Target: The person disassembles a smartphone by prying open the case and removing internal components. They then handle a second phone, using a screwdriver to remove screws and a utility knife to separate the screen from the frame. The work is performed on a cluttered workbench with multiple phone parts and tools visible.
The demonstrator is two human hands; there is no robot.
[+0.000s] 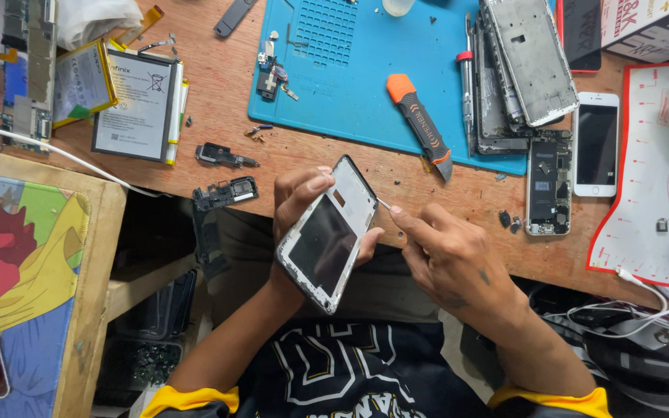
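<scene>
Left hand: wrapped round a phone frame, thumb over its upper edge, held tilted above the lap, just off the desk edge.
Right hand: fingertips pinched on a thin metal tool, tip at the frame's right edge.
Beyond: orange-capped pry tool lying on blue mat.
Far left: flat batteries on wooden desk.

A blue work mat lies on the wooden bench. An orange-and-black pry tool rests on its near edge, beside a red-tipped screwdriver and a stack of grey phone frames. An opened phone sits next to a white phone. Far left, 2 flat batteries lie side by side. A white mat with red edging covers the right end, white cables trailing below.
</scene>
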